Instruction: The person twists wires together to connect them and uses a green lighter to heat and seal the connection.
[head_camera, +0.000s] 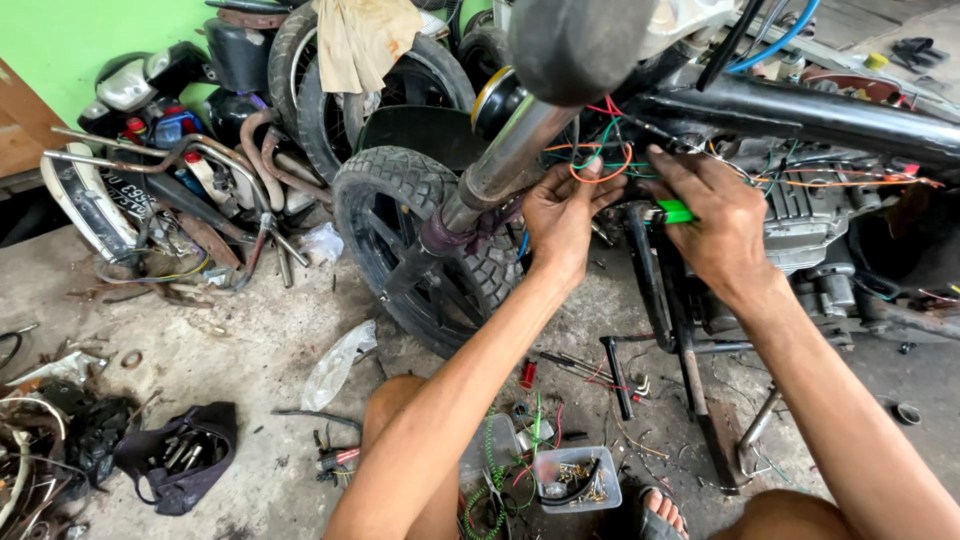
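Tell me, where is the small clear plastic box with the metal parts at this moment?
In the head view, the clear plastic box sits on the concrete floor at the bottom centre, just right of the left forearm, beside a coiled green wire.

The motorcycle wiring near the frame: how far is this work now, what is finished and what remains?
Done: nothing looks finished; no wire is visibly joined or wrapped. In hand: the left hand pinches a loop of orange wire, and the right hand holds a small green plastic tool. Left: the loose bundle of coloured wires hangs untidy under the black metal frame tube.
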